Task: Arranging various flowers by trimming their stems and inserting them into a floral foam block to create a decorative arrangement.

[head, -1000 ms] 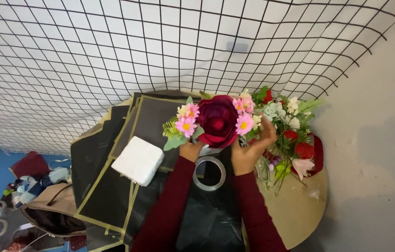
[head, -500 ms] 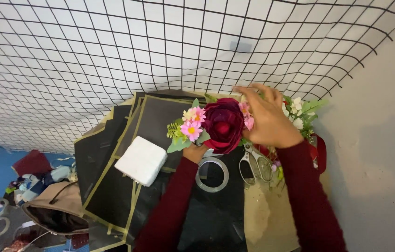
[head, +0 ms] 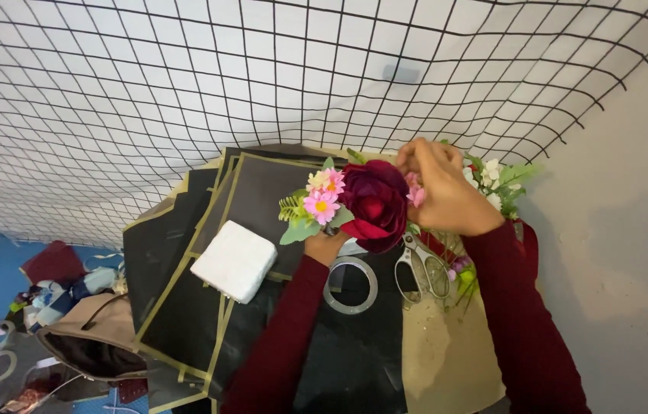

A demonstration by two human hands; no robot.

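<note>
Hands [head: 446, 188] over black-papered table [head: 339, 360]

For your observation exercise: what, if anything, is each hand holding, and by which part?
The left hand grips the flower bunch from below, at its stems. The right hand touches its top by the small pink flowers; whether it grips any cannot be told.

You see shiny metal scissors [head: 422, 264], a soft cloth-like red rose [head: 374, 203], and matt black paper sheets [head: 186, 307].

The right hand [head: 446, 192] now lies higher, above the silver metal scissors [head: 422, 268], fingers closing beside the dark red fabric rose [head: 374, 205].
</note>
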